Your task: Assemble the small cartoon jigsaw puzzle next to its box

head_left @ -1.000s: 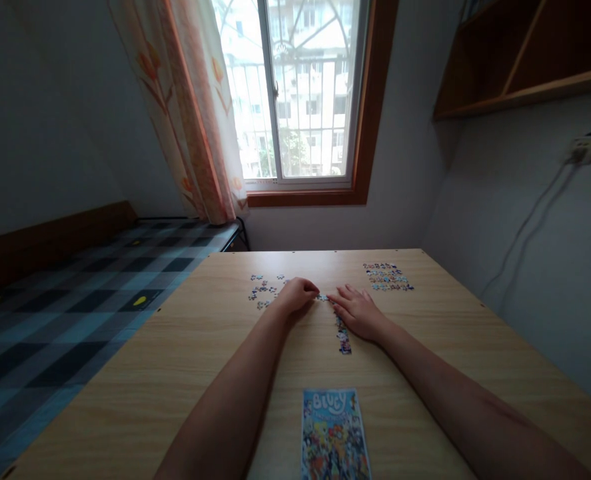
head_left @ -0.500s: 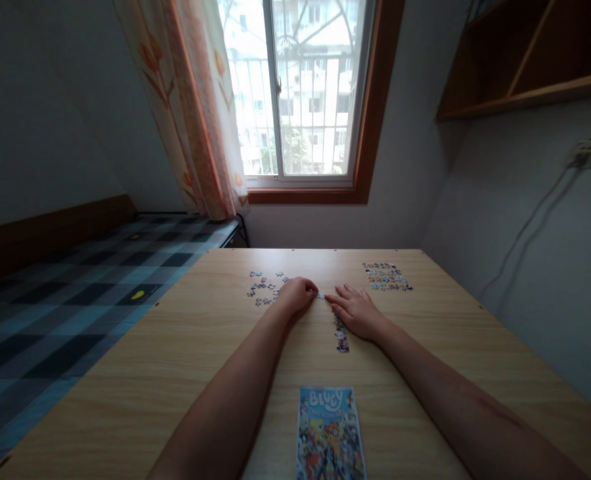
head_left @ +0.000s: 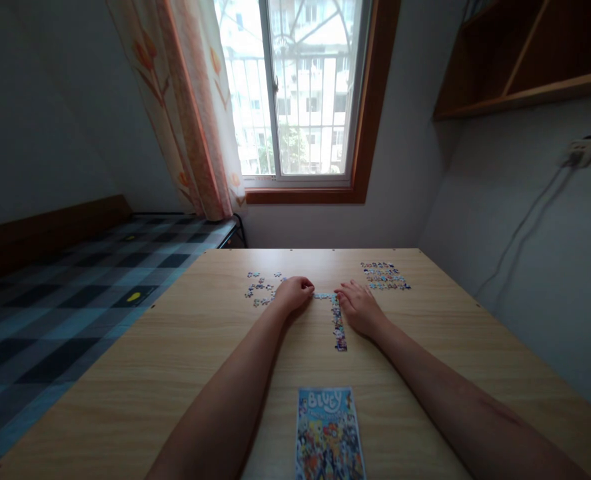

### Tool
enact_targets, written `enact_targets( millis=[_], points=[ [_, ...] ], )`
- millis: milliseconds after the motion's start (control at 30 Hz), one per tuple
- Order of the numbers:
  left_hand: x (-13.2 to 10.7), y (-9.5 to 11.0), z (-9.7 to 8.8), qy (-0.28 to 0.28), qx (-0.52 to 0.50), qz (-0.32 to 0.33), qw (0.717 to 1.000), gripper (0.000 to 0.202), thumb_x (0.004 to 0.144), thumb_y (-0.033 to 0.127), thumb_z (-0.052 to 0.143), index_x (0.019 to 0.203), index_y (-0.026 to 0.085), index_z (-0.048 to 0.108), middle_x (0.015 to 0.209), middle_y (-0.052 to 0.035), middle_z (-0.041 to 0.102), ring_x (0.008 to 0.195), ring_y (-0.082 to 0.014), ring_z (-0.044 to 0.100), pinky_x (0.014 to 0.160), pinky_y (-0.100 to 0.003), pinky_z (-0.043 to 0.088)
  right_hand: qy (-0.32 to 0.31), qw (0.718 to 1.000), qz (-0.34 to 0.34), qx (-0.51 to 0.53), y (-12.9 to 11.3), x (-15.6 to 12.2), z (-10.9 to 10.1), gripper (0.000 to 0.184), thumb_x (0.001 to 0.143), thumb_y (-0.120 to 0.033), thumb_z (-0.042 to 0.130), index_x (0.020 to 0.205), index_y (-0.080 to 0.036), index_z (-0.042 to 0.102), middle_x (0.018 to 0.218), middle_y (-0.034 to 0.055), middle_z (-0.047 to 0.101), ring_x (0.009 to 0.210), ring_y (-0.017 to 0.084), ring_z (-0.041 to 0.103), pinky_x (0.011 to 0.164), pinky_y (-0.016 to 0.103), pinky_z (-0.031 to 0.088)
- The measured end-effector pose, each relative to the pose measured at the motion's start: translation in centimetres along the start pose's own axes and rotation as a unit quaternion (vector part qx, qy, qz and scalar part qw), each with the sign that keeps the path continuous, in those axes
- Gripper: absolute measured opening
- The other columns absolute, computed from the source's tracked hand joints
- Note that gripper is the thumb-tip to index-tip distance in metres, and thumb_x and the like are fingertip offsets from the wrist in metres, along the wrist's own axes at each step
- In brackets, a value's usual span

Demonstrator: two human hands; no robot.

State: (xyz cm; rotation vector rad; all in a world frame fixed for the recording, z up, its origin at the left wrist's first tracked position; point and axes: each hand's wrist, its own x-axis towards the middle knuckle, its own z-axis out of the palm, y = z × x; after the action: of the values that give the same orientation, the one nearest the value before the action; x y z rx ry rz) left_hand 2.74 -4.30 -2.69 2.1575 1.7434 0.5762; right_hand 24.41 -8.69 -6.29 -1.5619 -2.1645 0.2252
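Joined jigsaw pieces form an L-shaped strip on the table: a pale blue row (head_left: 324, 295) runs left from the top of a multicoloured column (head_left: 340, 330). At the row's left end is my left hand (head_left: 294, 294), thumb and fingers pinched together; anything between the fingertips is hidden. My right hand (head_left: 362, 307) lies at the strip's corner, fingers stretched out and fingertips touching the pieces there. Several loose jigsaw pieces (head_left: 260, 287) lie left of my left hand, which covers part of that group.
Beyond my right hand, several puzzle pieces (head_left: 386, 275) lie in rows. A Bluey picture sheet (head_left: 329, 433) lies near me on the wooden table (head_left: 185, 373). To the left stands a bed with a checked cover (head_left: 100, 300); a window (head_left: 305, 100) is ahead.
My right hand has shifted slightly right and its fingers have drawn back, uncovering the strip's corner and more of the pale blue row. My left hand stays pinched in nearly the same place.
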Motion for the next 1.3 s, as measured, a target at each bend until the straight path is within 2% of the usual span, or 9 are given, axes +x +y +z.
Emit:
enact_targets(
  millis=[233, 533, 800, 1000, 1300],
  points=[
    [0.1, -0.5, -0.1, 0.007, -0.021, -0.006, 1.0, 0.024, 0.087, 0.032, 0.063, 0.099, 0.021, 0.08, 0.095, -0.0052, 0.079, 0.085, -0.0197, 0.069, 0.077, -0.026, 0.049, -0.008, 1.0, -0.001, -0.011, 0.0, -0.1, 0.0, 0.049, 0.106, -0.042, 0.027, 0.13, -0.024, 0.065, 0.151, 0.0082, 0.051, 0.146, 0.029, 0.036, 0.12, 0.054, 0.021],
    [-0.4, -0.4, -0.9, -0.039, -0.03, 0.023, 0.999, 0.024, 0.077, 0.034, 0.071, 0.097, 0.026, 0.081, 0.087, -0.0001, 0.076, 0.075, -0.0162, 0.066, 0.07, -0.024, 0.047, -0.037, 0.999, -0.004, -0.016, -0.4, -0.2, -0.5, 0.05, 0.106, -0.044, 0.027, 0.134, -0.029, 0.065, 0.155, 0.0077, 0.047, 0.148, 0.03, 0.033, 0.12, 0.056, 0.021],
    [-0.4, -0.4, -0.7, -0.039, 0.013, 0.052, 0.998, 0.024, 0.079, 0.033, 0.068, 0.097, 0.027, 0.083, 0.088, -0.0018, 0.075, 0.078, -0.0172, 0.065, 0.073, -0.024, 0.048, -0.043, 0.999, -0.007, -0.016, -0.5, -0.3, -0.6, 0.05, 0.106, -0.044, 0.027, 0.133, -0.028, 0.066, 0.153, 0.0081, 0.049, 0.147, 0.031, 0.035, 0.119, 0.056, 0.023],
    [-0.3, -0.6, -0.3, -0.037, 0.015, 0.046, 0.998, 0.025, 0.08, 0.035, 0.069, 0.102, 0.03, 0.081, 0.09, -0.0002, 0.074, 0.077, -0.0164, 0.064, 0.075, -0.025, 0.048, -0.043, 0.999, -0.015, -0.02, -0.1, -0.3, -0.6, 0.048, 0.106, -0.043, 0.029, 0.135, -0.028, 0.064, 0.152, 0.0095, 0.05, 0.146, 0.032, 0.035, 0.118, 0.059, 0.023],
    [-0.3, -0.9, 0.1, -0.019, 0.02, 0.109, 0.994, 0.017, 0.084, 0.033, 0.069, 0.094, 0.031, 0.083, 0.095, -0.0016, 0.071, 0.082, -0.017, 0.065, 0.08, -0.026, 0.049, -0.039, 0.999, -0.026, -0.019, 0.2, -0.3, -0.5, 0.047, 0.106, -0.043, 0.029, 0.132, -0.03, 0.066, 0.149, 0.0083, 0.053, 0.145, 0.033, 0.036, 0.116, 0.061, 0.026]
  ],
)
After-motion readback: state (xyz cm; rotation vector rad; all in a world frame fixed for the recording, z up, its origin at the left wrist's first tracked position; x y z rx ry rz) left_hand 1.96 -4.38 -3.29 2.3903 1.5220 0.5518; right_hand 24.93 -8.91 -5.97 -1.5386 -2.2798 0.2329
